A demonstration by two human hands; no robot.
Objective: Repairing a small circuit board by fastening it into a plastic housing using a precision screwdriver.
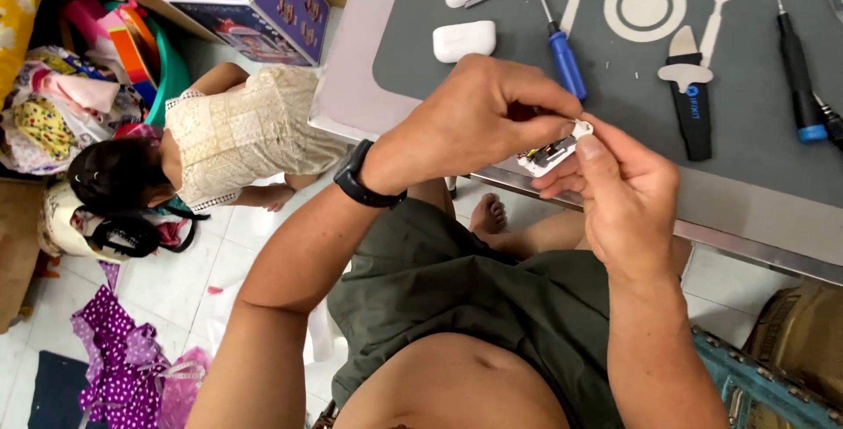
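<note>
Pinching a small white plastic part between 2 hands.

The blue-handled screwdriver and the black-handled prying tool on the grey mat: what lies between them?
Nothing lies between the blue-handled screwdriver and the black-handled prying tool: in the head view that stretch of the grey mat is bare.

Wearer seen from above, seated. Torso bare, no shirt, no sleeves on either arm. Dark olive-green shorts of soft, creased fabric cover the lap and upper legs. Left wrist carries a black watch on a broad matte black strap; its face is turned out of view. Left hand and right hand both bare: no gloves, no rings visible. Right wrist and forearm bare. Lower legs bare; one bare foot shows on the white floor tiles, no shoe or sock
</note>
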